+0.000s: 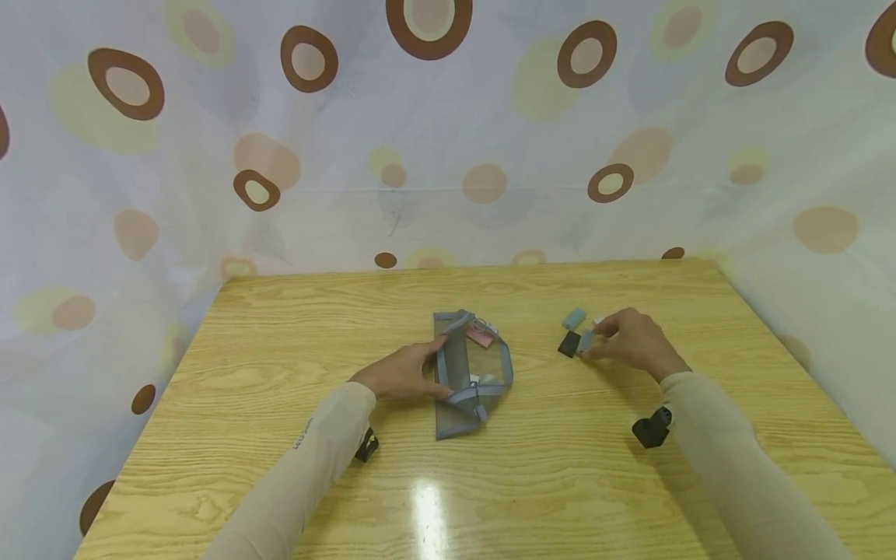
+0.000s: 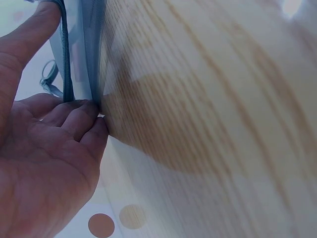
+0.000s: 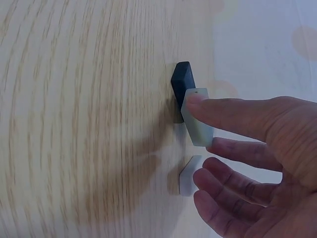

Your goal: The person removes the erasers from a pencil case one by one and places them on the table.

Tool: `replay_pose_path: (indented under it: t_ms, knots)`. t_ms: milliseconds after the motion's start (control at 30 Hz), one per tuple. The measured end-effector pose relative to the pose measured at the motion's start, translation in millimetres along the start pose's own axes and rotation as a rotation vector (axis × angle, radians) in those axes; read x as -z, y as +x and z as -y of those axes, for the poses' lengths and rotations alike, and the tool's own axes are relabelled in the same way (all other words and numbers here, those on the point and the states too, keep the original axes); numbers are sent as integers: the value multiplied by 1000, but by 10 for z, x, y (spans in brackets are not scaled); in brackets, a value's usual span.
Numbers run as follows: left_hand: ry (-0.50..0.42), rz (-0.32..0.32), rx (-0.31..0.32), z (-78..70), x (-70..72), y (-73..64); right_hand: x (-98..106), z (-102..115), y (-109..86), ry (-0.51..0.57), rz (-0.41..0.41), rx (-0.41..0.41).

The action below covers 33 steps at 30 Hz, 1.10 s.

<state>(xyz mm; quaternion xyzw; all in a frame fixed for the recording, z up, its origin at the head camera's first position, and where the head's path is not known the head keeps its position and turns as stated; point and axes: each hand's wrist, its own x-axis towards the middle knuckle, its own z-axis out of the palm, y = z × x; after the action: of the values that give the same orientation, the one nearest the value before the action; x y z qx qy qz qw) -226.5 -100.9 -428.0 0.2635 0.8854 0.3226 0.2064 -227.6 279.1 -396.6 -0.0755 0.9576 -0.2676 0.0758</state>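
A grey mesh zip pouch (image 1: pixel 455 362) lies with its mouth spread wide, a pink eraser (image 1: pixel 481 336) and small whitish pieces showing inside. My left hand (image 1: pixel 406 372) holds its mouth at the left side, thumb and fingers apart along the zip edge (image 2: pixel 65 54); some fingertips are hidden by the fabric. Over to the right, my right hand (image 1: pixel 633 340) pinches a pale grey-green eraser (image 3: pixel 197 121) with slanted ends, thumb on its face. A black eraser (image 3: pixel 183 79) lies just behind it, and a white eraser (image 3: pixel 188 176) is close to the other fingertips.
A blue-green eraser (image 1: pixel 574 318) lies beyond the black one on the wooden table (image 1: pixel 294 342). A patterned white sheet (image 1: pixel 448 155) hangs behind the table and along its sides. Black camera mounts (image 1: pixel 652 428) sit at both wrists.
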Motion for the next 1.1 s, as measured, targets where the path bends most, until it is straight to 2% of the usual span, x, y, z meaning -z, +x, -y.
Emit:
replay_pose_path:
  t_ms: [533,1100]
  knots:
    - [-7,0,1,16,-11,2,-22,-76,-45,37,24,-55]
    - [1,-2,-5,-5,1,-4,-43,-53,-26,1,29,-32]
